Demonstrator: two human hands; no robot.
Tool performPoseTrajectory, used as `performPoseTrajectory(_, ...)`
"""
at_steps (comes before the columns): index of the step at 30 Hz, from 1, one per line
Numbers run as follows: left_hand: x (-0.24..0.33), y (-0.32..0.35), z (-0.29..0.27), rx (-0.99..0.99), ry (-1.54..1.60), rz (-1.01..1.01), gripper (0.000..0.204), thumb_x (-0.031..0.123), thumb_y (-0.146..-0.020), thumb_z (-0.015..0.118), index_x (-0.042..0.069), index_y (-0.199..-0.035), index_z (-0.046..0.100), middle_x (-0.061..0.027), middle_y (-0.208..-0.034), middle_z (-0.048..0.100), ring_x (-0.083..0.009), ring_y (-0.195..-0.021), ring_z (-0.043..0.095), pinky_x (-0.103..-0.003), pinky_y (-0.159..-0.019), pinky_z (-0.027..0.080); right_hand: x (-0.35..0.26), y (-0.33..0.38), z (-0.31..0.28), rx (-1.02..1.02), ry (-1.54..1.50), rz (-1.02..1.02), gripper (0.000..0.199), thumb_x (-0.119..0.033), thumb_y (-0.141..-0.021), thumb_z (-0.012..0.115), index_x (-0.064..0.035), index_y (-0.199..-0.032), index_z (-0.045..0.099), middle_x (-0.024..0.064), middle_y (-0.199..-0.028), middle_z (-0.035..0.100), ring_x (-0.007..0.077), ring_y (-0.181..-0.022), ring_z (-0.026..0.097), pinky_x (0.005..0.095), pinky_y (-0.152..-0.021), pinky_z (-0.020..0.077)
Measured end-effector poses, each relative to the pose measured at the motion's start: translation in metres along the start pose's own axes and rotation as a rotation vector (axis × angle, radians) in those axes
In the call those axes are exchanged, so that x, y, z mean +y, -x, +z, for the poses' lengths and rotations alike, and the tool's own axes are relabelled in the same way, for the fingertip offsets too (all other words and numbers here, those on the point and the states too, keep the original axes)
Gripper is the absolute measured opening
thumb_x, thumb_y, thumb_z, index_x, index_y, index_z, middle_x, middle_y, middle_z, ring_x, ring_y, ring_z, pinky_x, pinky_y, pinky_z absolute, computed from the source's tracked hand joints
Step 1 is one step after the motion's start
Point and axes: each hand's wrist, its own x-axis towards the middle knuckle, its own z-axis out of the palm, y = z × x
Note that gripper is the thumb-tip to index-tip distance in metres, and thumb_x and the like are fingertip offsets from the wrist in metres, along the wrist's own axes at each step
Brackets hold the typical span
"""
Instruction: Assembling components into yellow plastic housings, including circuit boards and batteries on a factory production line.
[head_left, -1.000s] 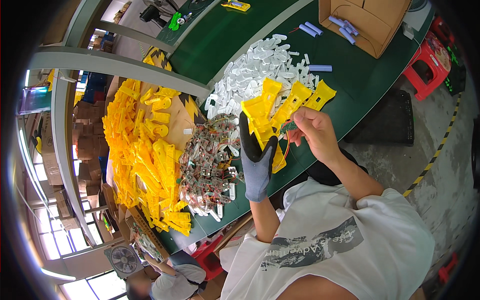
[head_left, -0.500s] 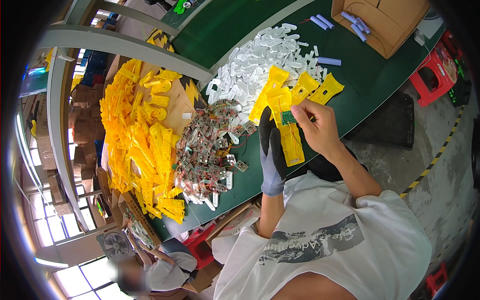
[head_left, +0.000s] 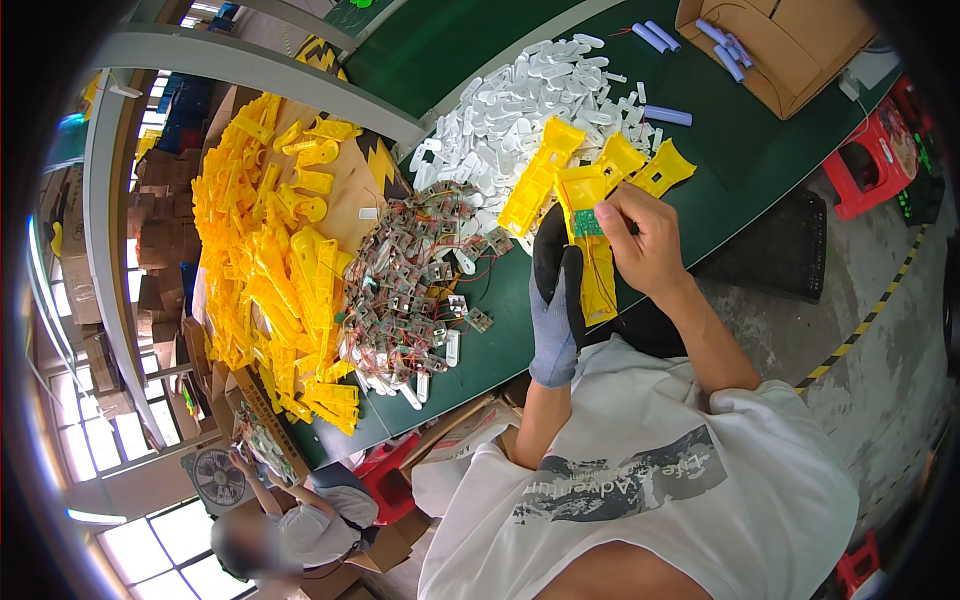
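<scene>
My left hand, in a grey-and-black glove, is closed round a long yellow plastic housing from its left side. A small green circuit board lies in the housing's hollow, with a thin wire running down from it. My bare right hand has its thumb and bent fingers pinched at the board's right edge; the fingertips are partly hidden. Just beyond, on the green table, rest more yellow housings, one of them to the right.
White plastic pieces are heaped behind the housings. Wired circuit boards form a pile at the left, beside many yellow parts. Purple cylindrical cells and a cardboard box lie at the far right. Another person sits lower left.
The whole view has shifted slightly. My right thumb now lies flatter at the board's edge, and the board looks seated a little differently. My left hand keeps its hold on the housing.
</scene>
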Motion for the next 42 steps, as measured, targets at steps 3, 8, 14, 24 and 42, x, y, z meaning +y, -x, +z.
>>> performPoseTrajectory(3, 0.000, 0.001, -0.001, 0.005, -0.015, 0.000, 0.044, 0.011, -0.099, 0.047, 0.002, -0.141, 0.040, -0.0090, -0.131, 0.051, -0.0151, -0.116, 0.049, -0.030, -0.100, 0.039, 0.003, -0.001, 0.000, -0.016, 0.014, -0.035, 0.028, -0.013, -0.092, 0.058, 0.0010, -0.069, 0.050, 0.0109, -0.063, 0.048, 0.0230, -0.053, 0.046, 0.0352, -0.050, 0.0351)
performPoseTrajectory(8, -0.002, 0.003, 0.006, 0.047, -0.008, 0.003, 0.041, 0.013, -0.099, 0.047, 0.001, -0.138, 0.043, -0.0080, -0.124, 0.054, -0.0132, -0.109, 0.052, -0.029, -0.095, 0.042, 0.008, 0.002, -0.003, -0.013, 0.040, -0.050, 0.029, -0.012, -0.091, 0.059, 0.0009, -0.068, 0.048, 0.0104, -0.062, 0.046, 0.0226, -0.053, 0.044, 0.0348, -0.048, 0.0330)
performPoseTrajectory(14, -0.010, -0.001, 0.003, 0.142, 0.054, -0.136, 0.022, 0.012, -0.098, 0.054, 0.001, -0.117, 0.055, -0.0038, -0.102, 0.062, -0.0072, -0.087, 0.057, -0.024, -0.078, 0.047, 0.009, 0.004, -0.006, -0.082, 0.002, 0.009, 0.029, -0.013, -0.090, 0.062, 0.0002, -0.067, 0.049, 0.0077, -0.062, 0.047, 0.0170, -0.052, 0.043, 0.0315, -0.048, 0.0316)
performPoseTrajectory(24, -0.030, -0.007, -0.011, 0.141, 0.180, -0.088, 0.013, 0.007, -0.096, 0.054, 0.002, -0.108, 0.054, -0.0054, -0.101, 0.062, -0.0088, -0.089, 0.057, -0.025, -0.079, 0.047, 0.010, 0.007, -0.005, -0.255, -0.044, 0.113, 0.021, -0.018, -0.096, 0.053, 0.0000, -0.085, 0.054, 0.0126, -0.075, 0.057, 0.0255, -0.064, 0.056, 0.0334, -0.059, 0.0435)
performPoseTrajectory(42, -0.060, -0.003, -0.004, 0.264, 0.428, 0.010, 0.010, 0.004, -0.094, 0.057, 0.004, -0.103, 0.055, -0.0037, -0.098, 0.062, -0.0086, -0.085, 0.056, -0.025, -0.078, 0.047, 0.015, 0.011, 0.002, -0.333, 0.247, -0.010, 0.023, -0.016, -0.099, 0.045, 0.0001, -0.084, 0.050, 0.0157, -0.076, 0.052, 0.0316, -0.068, 0.052, 0.0376, -0.063, 0.0415)
